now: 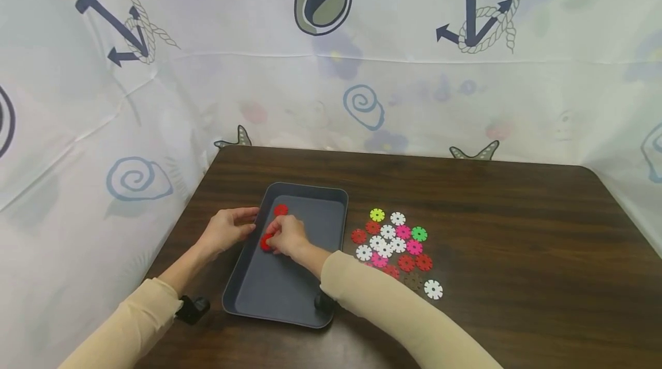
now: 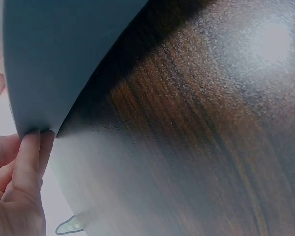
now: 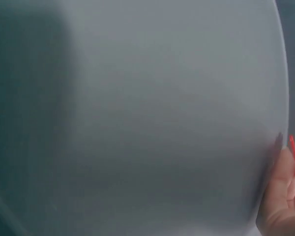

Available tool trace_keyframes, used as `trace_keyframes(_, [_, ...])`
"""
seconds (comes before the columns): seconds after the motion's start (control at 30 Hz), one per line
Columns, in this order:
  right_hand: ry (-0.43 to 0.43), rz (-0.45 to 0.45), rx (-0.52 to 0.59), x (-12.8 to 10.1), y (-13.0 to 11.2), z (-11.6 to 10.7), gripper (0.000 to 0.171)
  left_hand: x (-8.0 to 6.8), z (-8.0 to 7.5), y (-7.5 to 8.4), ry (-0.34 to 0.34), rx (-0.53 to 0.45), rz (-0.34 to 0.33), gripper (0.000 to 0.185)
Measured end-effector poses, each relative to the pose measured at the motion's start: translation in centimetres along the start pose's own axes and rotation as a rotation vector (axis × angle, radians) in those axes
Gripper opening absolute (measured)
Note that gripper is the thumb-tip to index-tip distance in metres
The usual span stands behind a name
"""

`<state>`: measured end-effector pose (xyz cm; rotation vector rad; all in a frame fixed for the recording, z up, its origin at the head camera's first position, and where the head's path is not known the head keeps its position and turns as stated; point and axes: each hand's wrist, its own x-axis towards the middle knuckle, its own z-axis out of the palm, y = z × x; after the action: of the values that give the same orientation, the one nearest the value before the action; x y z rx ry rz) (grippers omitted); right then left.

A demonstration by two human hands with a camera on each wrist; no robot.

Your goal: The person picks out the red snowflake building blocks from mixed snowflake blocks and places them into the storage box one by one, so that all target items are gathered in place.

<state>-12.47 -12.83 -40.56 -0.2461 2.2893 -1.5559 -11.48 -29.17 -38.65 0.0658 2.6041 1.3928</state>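
A dark grey baking tray (image 1: 289,294) lies on the left part of the table. Inside it, my right hand (image 1: 291,238) pinches a red notched plastic disc (image 1: 266,242) near the left wall. The edge of that red disc (image 3: 293,143) shows between thumb and finger in the right wrist view. Farther back in the tray lies another red notched disc (image 1: 281,210). My left hand (image 1: 226,232) touches the tray's left rim with fingers extended. In the left wrist view its fingertips (image 2: 28,140) rest against the tray's outer wall (image 2: 54,73).
Right of the tray, several notched discs lie loosely together: white (image 1: 388,232), pink (image 1: 414,247), red (image 1: 423,262), green (image 1: 419,234), yellow (image 1: 377,215) and brown (image 1: 413,281). The right forearm reaches over the tray's near right corner. A patterned cloth (image 1: 289,99) hangs behind the wooden table (image 1: 517,242).
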Motion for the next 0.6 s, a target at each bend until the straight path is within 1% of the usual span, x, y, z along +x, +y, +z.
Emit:
trace_keyframes(0.27, [0.031, -0.041, -0.169, 0.01, 0.27, 0.25, 0.011, -0.10, -0.06, 0.10, -0.005, -0.015, 0.007, 0.043])
trace_keyframes(0.47, [0.049, -0.057, -0.212, 0.09, 0.40, 0.28, 0.012, -0.08, -0.20, -0.21, -0.010, 0.007, 0.006, 0.044])
trace_keyframes(0.6, [0.053, -0.068, -0.249, 0.05, 0.45, 0.27, 0.012, -0.09, -0.21, -0.40, -0.012, 0.005, 0.008, 0.044])
